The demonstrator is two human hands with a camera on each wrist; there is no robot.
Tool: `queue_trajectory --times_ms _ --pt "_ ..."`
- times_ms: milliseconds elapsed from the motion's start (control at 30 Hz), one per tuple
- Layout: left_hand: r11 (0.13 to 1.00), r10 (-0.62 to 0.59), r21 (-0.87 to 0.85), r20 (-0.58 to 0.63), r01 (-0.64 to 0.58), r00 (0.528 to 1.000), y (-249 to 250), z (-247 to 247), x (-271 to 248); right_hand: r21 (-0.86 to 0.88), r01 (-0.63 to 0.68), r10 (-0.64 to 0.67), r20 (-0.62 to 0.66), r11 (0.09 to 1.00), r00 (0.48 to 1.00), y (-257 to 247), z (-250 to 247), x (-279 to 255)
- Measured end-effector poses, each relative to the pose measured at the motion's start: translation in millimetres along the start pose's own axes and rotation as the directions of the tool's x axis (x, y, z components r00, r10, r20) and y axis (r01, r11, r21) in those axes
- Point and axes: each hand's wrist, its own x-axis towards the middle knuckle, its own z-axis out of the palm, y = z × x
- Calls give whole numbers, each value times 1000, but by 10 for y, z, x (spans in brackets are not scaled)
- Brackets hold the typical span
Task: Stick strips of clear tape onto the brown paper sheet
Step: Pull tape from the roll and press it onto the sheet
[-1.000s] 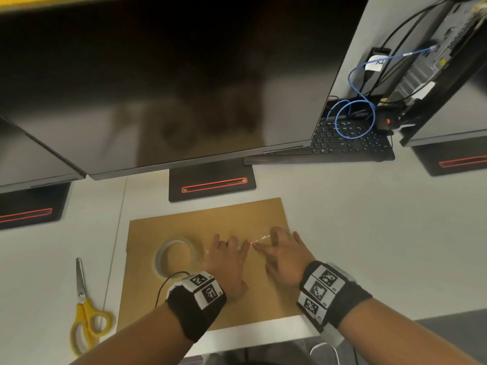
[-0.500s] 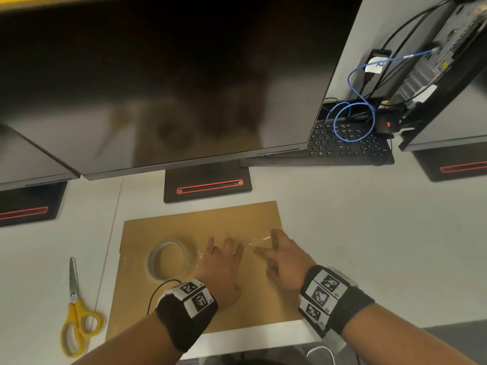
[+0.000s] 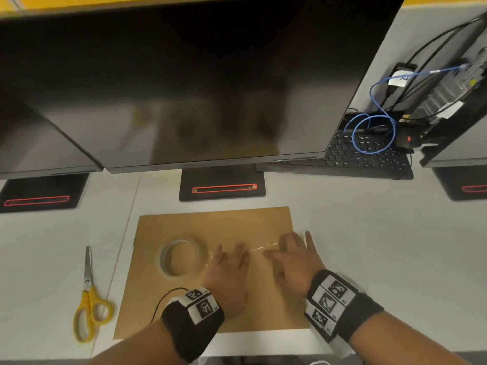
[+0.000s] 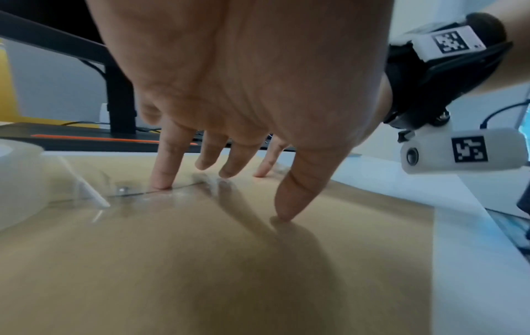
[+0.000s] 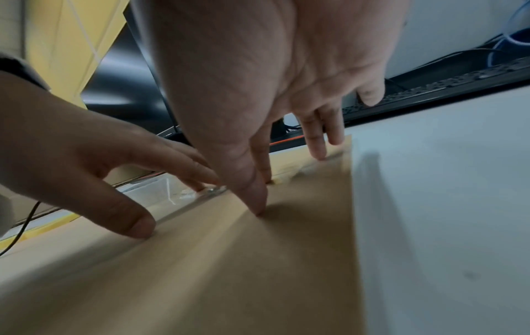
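Observation:
The brown paper sheet (image 3: 216, 225) (image 4: 200, 260) (image 5: 258, 260) lies flat on the white desk. A strip of clear tape (image 3: 259, 248) (image 4: 137, 192) (image 5: 186, 195) runs across it from the tape roll (image 3: 181, 256) (image 4: 17, 181) toward the sheet's right edge. My left hand (image 3: 228, 262) (image 4: 218, 172) lies palm down beside the roll, straight fingers pressing the strip's left part. My right hand (image 3: 292, 252) (image 5: 286, 172) lies palm down too, fingers spread, pressing the strip's right part near the sheet's edge. Neither hand grips anything.
Yellow-handled scissors (image 3: 88, 304) lie on the desk left of the sheet. A large monitor (image 3: 197, 88) on a black stand base (image 3: 221, 185) overhangs the far side. A black keyboard (image 3: 369, 156) with a blue cable (image 3: 374, 133) sits at the back right.
My right hand has slid to the right along the tape strip toward the sheet's edge, widening the gap between the hands. The left hand stays pressing beside the roll.

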Motion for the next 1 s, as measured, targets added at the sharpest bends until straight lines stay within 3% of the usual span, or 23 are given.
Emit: queue_trajectory --times_ms 267,400,533,633,700,800,900,1000 --pt "997 -11 -71 -67 7 998 -163 157 -255 -28 213 -215 -103 977 971 -474 39 166" --pt "995 11 -96 -67 -17 998 -263 296 -339 -64 212 -208 63 975 976 -594 24 211" --pt "965 -43 -261 -230 -19 972 -471 396 -444 -81 185 -174 122 979 977 -621 38 245" --pt "925 -169 -381 -372 16 913 -666 503 -492 -28 160 -155 132 987 979 -667 -34 281" --pt "896 -255 -436 -349 85 902 -803 511 -523 -13 146 -143 108 989 984 -712 -66 328" --pt "857 -353 -463 -212 224 912 -1002 608 -557 -59 125 -118 100 990 988 -822 -135 401" --pt "847 -339 -473 -131 242 932 -1120 674 -603 -26 146 -145 35 989 989 -963 -183 462" --pt "859 -322 -450 -103 244 941 -1159 785 -636 81 265 -259 -77 961 963 -1151 -129 510"
